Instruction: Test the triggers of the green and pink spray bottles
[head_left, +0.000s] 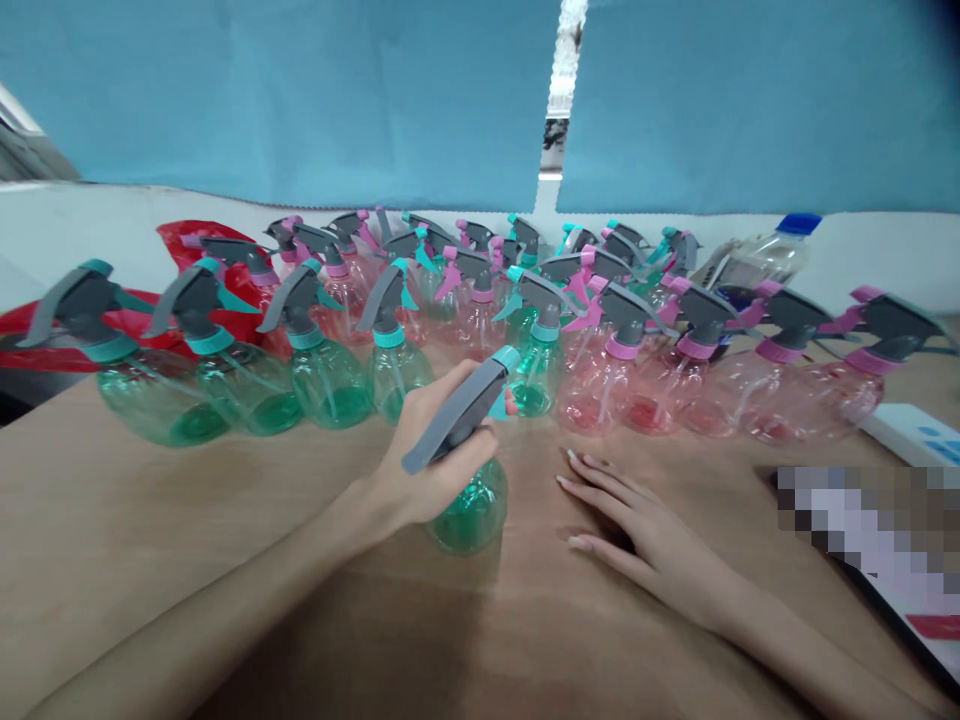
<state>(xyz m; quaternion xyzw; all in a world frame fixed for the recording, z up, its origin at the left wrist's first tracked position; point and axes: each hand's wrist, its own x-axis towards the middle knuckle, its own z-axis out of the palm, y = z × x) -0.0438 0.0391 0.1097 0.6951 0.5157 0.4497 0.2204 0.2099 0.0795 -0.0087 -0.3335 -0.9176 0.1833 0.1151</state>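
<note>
My left hand (431, 470) is wrapped round the neck of a green spray bottle (471, 515), just below its grey and turquoise trigger head. The bottle is close to upright at the middle of the table; whether its base touches the wood I cannot tell. My right hand (637, 520) lies on the tabletop to the right, fingers stretched out, holding nothing. Beyond both hands stand green spray bottles (330, 385) with turquoise collars on the left. Pink spray bottles (604, 390) with pink collars are on the right.
More spray bottles (480, 320) crowd the rows behind. Red plastic (225, 285) lies at the back left. A clear bottle with a blue cap (772, 250) is at the back right. A blurred flat object (885, 540) and a white box (919, 435) sit at the right.
</note>
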